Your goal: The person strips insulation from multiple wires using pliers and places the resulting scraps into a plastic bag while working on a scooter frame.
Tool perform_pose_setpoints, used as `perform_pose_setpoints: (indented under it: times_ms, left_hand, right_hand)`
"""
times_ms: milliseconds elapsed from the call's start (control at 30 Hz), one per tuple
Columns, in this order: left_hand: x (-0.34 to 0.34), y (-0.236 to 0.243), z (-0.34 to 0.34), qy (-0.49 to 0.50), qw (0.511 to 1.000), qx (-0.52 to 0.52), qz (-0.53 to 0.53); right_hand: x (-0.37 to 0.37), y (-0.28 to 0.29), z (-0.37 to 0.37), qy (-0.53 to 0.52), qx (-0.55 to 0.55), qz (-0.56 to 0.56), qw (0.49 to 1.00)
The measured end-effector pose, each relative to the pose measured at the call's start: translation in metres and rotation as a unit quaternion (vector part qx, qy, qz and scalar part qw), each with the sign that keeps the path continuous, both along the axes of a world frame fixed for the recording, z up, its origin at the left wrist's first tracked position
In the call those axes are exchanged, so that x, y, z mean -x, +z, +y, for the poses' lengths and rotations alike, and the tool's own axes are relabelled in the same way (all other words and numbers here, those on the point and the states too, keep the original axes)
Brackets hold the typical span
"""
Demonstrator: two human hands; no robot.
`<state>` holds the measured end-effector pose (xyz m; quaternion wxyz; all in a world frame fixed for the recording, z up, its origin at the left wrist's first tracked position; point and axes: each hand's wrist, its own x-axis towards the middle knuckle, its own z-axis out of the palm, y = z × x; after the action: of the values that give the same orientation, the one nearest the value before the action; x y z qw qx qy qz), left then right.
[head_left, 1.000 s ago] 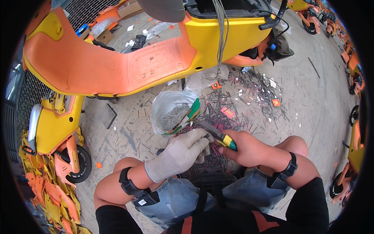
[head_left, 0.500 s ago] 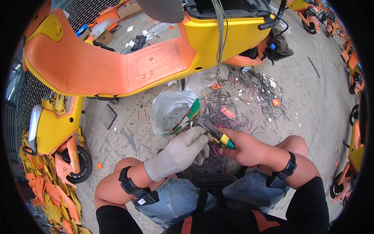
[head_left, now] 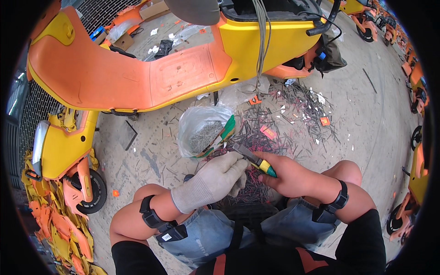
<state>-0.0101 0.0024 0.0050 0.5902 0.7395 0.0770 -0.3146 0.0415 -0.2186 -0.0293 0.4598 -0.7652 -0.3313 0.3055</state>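
Note:
My right hand, bare, is closed around pliers with yellow and green handles and dark metal jaws. The jaws point up and to the left, right by the fingers of my left hand. That hand wears a light grey knitted glove, its fingers curled together; whatever they pinch is hidden. Just beyond it stands a clear plastic-lined bag with a green edge, holding many thin silvery metal pieces. Under and between my hands lies a heap of dark and pinkish thin strips.
A yellow and orange scooter body stretches across the far side, with grey cables hanging down. More dark strips and paper scraps litter the concrete. Yellow and orange panels are piled at left; scooters line the right.
The pliers have turned slightly, and their jaws sit a little lower and flatter against the gloved fingers. Both hands stay in nearly the same place.

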Motion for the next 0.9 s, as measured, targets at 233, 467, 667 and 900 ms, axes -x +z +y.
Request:
perform_pose_setpoints:
  times_ms: [233, 467, 667, 900]
  left_hand:
    - [-0.001, 0.001, 0.0, 0.002, 1.0, -0.002, -0.001]
    - [0.001, 0.0, 0.002, 0.002, 1.0, 0.02, -0.003]
    - [0.001, 0.003, 0.003, 0.007, 0.999, 0.031, 0.005]
    - [-0.001, 0.003, 0.004, -0.006, 1.0, 0.018, 0.006]
  right_hand:
    - [0.0, -0.012, -0.002, 0.009, 0.013, 0.02, 1.0]
    - [0.0, -0.008, -0.001, 0.017, 0.004, 0.035, 0.999]
    - [-0.002, 0.007, 0.003, 0.027, 0.034, 0.068, 0.997]
    - [-0.001, -0.001, 0.002, 0.031, -0.006, 0.051, 0.998]
